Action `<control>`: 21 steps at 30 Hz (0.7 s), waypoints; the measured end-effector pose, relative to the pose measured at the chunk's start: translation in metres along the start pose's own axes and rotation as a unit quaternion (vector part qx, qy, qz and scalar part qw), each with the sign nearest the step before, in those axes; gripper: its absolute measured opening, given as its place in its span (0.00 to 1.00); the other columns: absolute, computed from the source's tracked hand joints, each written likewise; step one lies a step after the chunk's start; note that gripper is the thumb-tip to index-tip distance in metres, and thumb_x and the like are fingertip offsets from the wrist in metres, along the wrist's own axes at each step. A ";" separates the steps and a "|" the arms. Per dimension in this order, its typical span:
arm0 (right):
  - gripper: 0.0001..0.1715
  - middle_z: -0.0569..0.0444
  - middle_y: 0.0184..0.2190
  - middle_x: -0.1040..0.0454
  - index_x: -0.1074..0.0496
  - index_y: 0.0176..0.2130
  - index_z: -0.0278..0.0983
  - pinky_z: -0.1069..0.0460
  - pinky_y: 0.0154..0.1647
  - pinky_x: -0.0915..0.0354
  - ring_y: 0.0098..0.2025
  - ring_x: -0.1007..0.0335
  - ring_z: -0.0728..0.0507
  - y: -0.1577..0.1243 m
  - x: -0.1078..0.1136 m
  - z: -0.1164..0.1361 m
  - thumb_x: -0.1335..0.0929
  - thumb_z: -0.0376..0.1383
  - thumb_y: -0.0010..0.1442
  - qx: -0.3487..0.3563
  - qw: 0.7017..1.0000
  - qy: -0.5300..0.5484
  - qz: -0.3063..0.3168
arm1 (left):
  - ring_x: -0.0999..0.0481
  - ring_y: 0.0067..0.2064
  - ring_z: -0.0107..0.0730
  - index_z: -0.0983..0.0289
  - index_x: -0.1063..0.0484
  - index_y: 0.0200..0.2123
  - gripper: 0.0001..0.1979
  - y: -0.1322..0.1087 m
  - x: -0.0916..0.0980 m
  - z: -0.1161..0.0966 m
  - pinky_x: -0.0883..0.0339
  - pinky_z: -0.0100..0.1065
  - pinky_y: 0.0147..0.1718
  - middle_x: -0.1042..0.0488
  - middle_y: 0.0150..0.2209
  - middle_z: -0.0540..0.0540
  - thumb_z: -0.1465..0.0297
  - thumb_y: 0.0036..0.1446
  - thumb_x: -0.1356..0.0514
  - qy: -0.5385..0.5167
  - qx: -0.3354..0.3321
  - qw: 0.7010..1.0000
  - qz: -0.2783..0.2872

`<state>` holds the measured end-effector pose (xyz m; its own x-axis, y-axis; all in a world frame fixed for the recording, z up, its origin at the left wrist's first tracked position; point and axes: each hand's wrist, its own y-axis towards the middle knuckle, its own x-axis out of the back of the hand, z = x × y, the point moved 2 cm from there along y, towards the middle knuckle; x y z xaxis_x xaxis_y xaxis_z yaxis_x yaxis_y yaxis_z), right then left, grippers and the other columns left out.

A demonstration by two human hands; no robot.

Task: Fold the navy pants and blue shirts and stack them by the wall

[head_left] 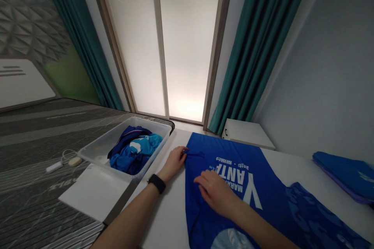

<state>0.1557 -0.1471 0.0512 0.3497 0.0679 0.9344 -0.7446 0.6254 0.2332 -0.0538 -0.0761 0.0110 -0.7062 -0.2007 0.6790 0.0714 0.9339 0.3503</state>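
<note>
Blue, smooth-looking fabric lies spread before you: a royal-blue printed shirt [233, 148] flat on the white table [162, 212], its lettering upside down from your side. You can read a large white "Y", then "ANT" and a smaller "MARA", the line running in under your right hand [214, 192]; the row of small Chinese characters is too small to read surely. That hand lies over the print with its fingers loosely bent, its grip released, nothing seen between the fingers. Your left hand [175, 159], below a black square-faced wristwatch [157, 183], has its fingertips at the shirt's left edge, beside a small pucker; you cannot tell whether its grip pinches the cloth.

To your left, a translucent plastic bin [95, 151] holds crumpled navy and bright-blue clothes [131, 151], with a white patch showing on one. Near it, pale letters on the grey striped cover [26, 151] are too faint to read. At your far right sits a folded blue and purple stack of cloth [341, 173], bearing a pale mark you cannot make out.
</note>
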 end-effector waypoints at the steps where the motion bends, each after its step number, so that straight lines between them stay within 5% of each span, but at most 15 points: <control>1: 0.17 0.53 0.38 0.29 0.30 0.46 0.40 0.47 0.48 0.39 0.42 0.34 0.43 -0.009 -0.002 0.012 0.39 0.26 0.61 0.023 0.999 0.009 0.025 | 0.26 0.41 0.38 0.64 0.28 0.45 0.13 0.000 0.000 0.000 0.34 0.38 0.45 0.25 0.40 0.57 0.76 0.58 0.45 -0.001 0.000 1.000 0.000; 5: 0.21 0.53 0.42 0.30 0.32 0.47 0.41 0.48 0.51 0.41 0.44 0.35 0.43 -0.031 -0.013 0.037 0.35 0.25 0.55 0.044 0.997 0.033 0.048 | 0.26 0.40 0.38 0.64 0.27 0.45 0.13 0.001 0.001 -0.003 0.33 0.38 0.44 0.24 0.39 0.57 0.76 0.58 0.45 -0.006 0.002 1.000 0.003; 10: 0.09 0.55 0.36 0.29 0.32 0.38 0.40 0.50 0.45 0.40 0.39 0.34 0.44 -0.029 -0.028 0.036 0.34 0.26 0.58 0.075 0.997 -0.025 -0.017 | 0.26 0.38 0.36 0.64 0.28 0.46 0.13 0.001 0.004 -0.005 0.33 0.35 0.41 0.25 0.37 0.56 0.75 0.59 0.46 -0.021 0.007 1.000 0.017; 16: 0.09 0.56 0.26 0.30 0.34 0.32 0.39 0.50 0.37 0.43 0.30 0.37 0.46 -0.031 -0.038 0.041 0.38 0.27 0.62 0.167 0.979 -0.038 -0.111 | 0.27 0.33 0.33 0.64 0.27 0.44 0.11 0.005 0.005 -0.003 0.34 0.32 0.35 0.26 0.31 0.52 0.74 0.58 0.45 -0.040 0.017 0.999 0.024; 21: 0.09 0.57 0.26 0.30 0.33 0.32 0.39 0.50 0.37 0.43 0.30 0.36 0.46 -0.030 -0.043 0.045 0.37 0.27 0.62 0.165 0.981 -0.025 -0.099 | 0.27 0.33 0.32 0.63 0.27 0.43 0.11 0.006 0.003 -0.001 0.33 0.32 0.36 0.26 0.31 0.51 0.74 0.58 0.44 -0.043 0.021 0.999 0.011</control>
<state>0.1376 -0.2043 0.0164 0.4839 -0.0737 0.8720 -0.8109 0.3369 0.4784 -0.0544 -0.0715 0.0157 -0.7625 -0.1551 0.6282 0.0590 0.9501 0.3063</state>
